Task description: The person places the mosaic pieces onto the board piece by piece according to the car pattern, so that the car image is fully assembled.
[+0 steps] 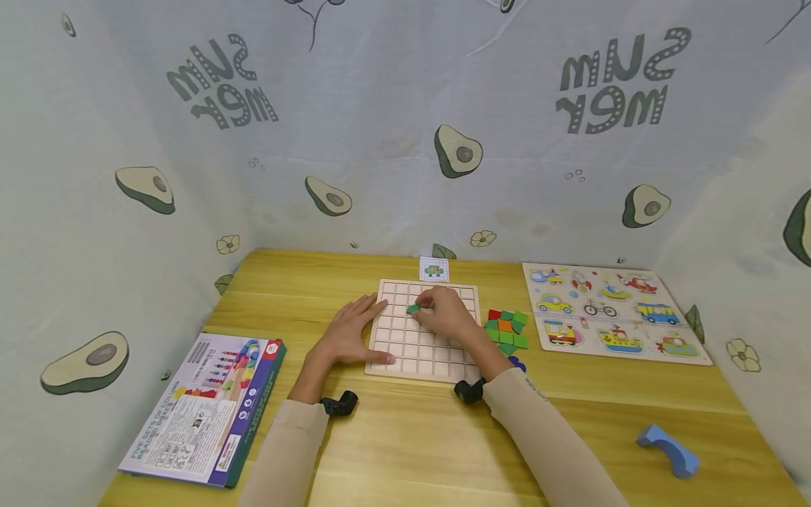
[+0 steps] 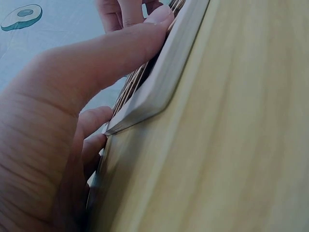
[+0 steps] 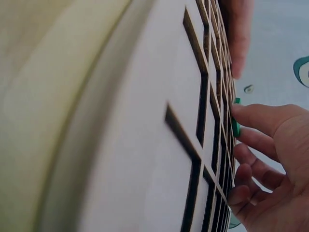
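A pale wooden grid board (image 1: 405,350) lies on the table in front of the person. The left hand (image 1: 348,332) is spread along its left edge, with the thumb on the near left corner area and the fingers near the far left side. Over the upper middle squares, the right hand (image 1: 445,315) pinches a small green tile (image 1: 413,309) between thumb and finger. In the right wrist view the green tile (image 3: 236,126) is at the grid surface; whether it sits in a square cannot be told. Green, red and orange tiles (image 1: 505,326) lie right of the board.
A small picture card (image 1: 434,269) lies behind the board. On the right are a vehicle puzzle board (image 1: 608,310) and a blue arch block (image 1: 668,449). A boxed toy (image 1: 203,408) lies at left. Dark blue pieces (image 1: 517,363) are beside the right forearm.
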`<state>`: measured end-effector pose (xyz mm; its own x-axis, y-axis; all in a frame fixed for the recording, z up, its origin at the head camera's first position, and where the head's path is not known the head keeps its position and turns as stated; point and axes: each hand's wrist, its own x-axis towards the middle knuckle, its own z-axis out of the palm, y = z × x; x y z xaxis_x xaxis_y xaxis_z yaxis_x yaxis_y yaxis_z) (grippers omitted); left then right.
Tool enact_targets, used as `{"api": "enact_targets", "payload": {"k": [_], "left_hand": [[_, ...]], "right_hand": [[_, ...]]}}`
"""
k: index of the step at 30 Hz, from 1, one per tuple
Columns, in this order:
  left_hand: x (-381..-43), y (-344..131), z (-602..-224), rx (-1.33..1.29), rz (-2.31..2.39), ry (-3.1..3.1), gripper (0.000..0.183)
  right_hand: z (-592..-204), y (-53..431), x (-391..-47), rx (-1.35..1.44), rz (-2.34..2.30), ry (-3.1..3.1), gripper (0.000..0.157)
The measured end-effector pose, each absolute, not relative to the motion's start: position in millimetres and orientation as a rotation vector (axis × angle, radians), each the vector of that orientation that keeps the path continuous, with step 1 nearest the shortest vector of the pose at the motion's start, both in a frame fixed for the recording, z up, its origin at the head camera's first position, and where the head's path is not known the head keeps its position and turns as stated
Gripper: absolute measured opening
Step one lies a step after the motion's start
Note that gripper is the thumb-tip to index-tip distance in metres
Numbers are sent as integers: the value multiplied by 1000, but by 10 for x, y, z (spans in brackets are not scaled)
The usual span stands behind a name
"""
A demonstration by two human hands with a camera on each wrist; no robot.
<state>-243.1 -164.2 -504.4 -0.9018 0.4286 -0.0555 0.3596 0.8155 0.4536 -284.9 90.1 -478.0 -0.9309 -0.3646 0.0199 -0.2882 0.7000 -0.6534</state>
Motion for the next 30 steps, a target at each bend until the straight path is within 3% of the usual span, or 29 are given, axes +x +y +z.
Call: {"api": "enact_targets", "payload": {"k": [30], "left_hand": [[-2416, -1612, -5009, 614, 639, 2856, 115]], "right_hand": [[-4736, 1079, -2740, -492, -1158, 2860, 26]]}}
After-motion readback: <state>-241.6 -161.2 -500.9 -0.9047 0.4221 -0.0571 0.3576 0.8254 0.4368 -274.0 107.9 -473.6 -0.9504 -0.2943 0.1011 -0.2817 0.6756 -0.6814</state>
